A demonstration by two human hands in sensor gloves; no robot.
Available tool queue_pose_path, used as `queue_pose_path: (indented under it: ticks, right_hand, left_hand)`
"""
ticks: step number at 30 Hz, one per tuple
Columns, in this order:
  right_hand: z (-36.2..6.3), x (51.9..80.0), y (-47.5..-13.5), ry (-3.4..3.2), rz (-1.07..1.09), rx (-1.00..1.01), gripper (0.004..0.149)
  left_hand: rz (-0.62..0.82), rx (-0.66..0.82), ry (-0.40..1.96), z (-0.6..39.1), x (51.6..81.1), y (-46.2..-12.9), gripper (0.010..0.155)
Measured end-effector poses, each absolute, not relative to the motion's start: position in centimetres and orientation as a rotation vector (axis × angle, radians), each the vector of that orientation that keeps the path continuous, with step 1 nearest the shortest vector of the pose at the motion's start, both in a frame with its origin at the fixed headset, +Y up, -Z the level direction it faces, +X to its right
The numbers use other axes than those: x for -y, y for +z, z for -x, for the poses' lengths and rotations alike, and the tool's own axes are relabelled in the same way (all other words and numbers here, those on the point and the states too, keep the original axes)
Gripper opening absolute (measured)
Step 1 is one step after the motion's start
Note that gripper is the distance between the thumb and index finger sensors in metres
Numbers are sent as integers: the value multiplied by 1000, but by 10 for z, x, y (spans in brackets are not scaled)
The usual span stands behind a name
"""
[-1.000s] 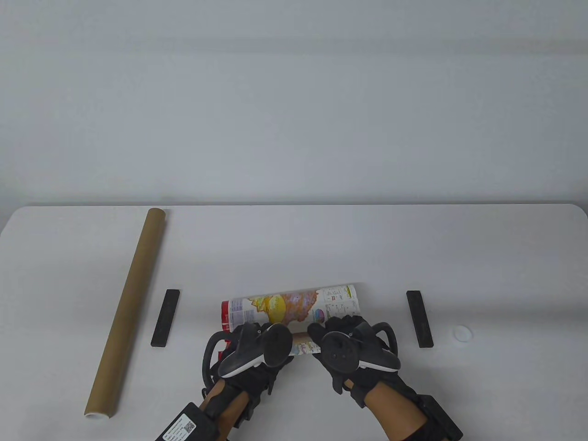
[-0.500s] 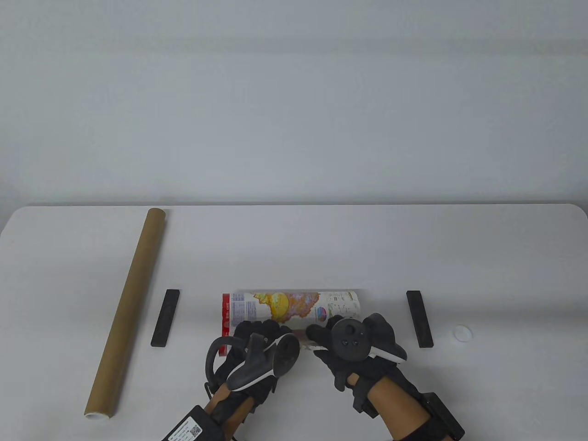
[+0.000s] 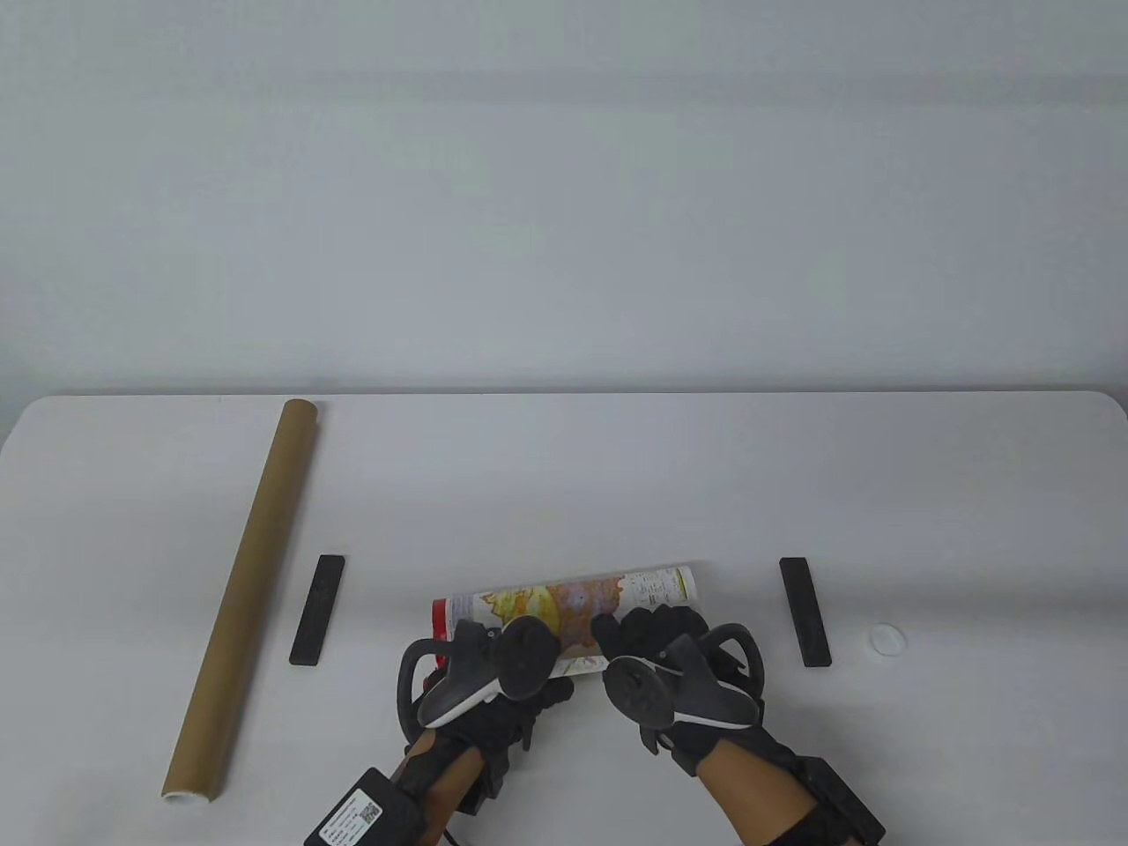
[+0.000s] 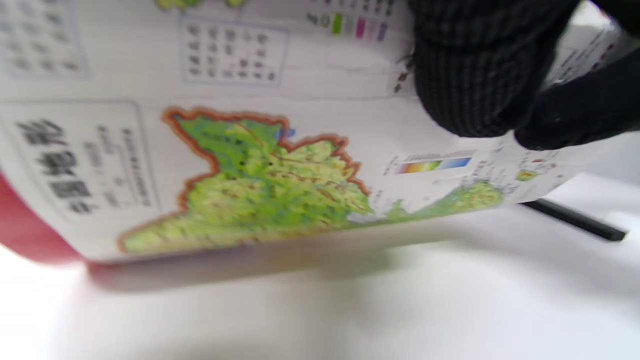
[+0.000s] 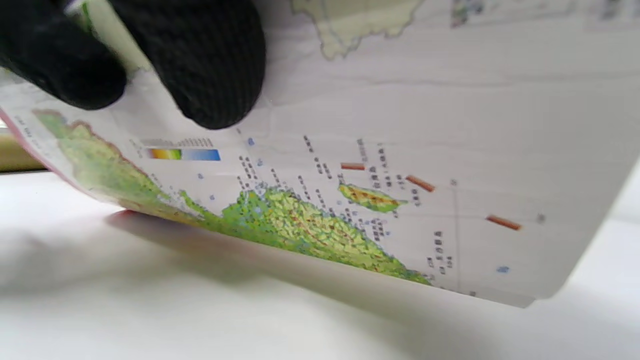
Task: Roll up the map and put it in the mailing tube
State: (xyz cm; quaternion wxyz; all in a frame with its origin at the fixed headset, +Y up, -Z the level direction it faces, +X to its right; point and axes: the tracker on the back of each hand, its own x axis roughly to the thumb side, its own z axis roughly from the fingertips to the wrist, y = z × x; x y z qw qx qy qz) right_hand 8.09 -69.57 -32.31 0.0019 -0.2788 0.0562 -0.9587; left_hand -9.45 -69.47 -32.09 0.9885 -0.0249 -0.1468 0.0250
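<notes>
The colourful map [image 3: 564, 604] lies rolled into a loose roll near the table's front edge. My left hand [image 3: 493, 656] holds its left part and my right hand [image 3: 656, 639] holds its right part. In the left wrist view gloved fingers [image 4: 480, 80] press on the printed map [image 4: 260, 180]. In the right wrist view fingers [image 5: 205, 65] press on the map [image 5: 400, 150], whose free edge hangs just above the table. The brown mailing tube [image 3: 242, 590] lies at the left, apart from both hands, its white-rimmed end toward the front.
Two black bar weights lie on the table, one left of the map [image 3: 318, 610] and one to its right [image 3: 805, 611]. A small white cap [image 3: 886, 638] lies at the far right. The white table [image 3: 564, 476] stretches behind the roll.
Both hands have turned over the roll and the trackers have tipped. The roll has become tighter and now lies slightly tilted, its right end farther back.
</notes>
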Motion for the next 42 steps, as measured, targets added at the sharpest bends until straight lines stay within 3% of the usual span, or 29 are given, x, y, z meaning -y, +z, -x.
queue_pose_path:
  ticks: [5, 9, 13, 20, 23, 25, 30, 34, 39, 42]
  right_hand:
    - [-90, 697, -334, -3174, 842, 4, 57]
    - [-97, 698, -338, -3283, 888, 102, 58]
    - [-93, 693, -330, -3215, 927, -10, 63]
    - [-77, 685, -310, -2912, 919, -283, 72]
    - [-75, 685, -306, -2838, 879, -413, 71]
    - [-74, 686, -307, -2817, 858, -438, 66]
    - [-77, 688, -314, -2943, 865, -282, 55]
    - [-85, 692, -325, -3121, 862, -120, 53]
    - [-93, 694, -334, -3310, 882, 80, 52]
    - [-96, 695, -334, -3313, 921, 116, 54]
  left_hand:
    - [-130, 265, -141, 86, 683, -305, 62]
    - [-132, 296, -86, 88, 688, -308, 66]
    - [-130, 272, -90, 90, 689, -311, 65]
    - [121, 222, 146, 106, 695, -325, 56]
    - [254, 221, 292, 111, 698, -328, 50]
    - [264, 235, 309, 110, 699, -328, 49]
    - [127, 246, 137, 100, 695, -320, 53]
    - [-65, 242, -29, 90, 686, -307, 59]
    - [-214, 290, -74, 84, 682, -298, 58]
    - [-203, 324, -116, 84, 683, -300, 55]
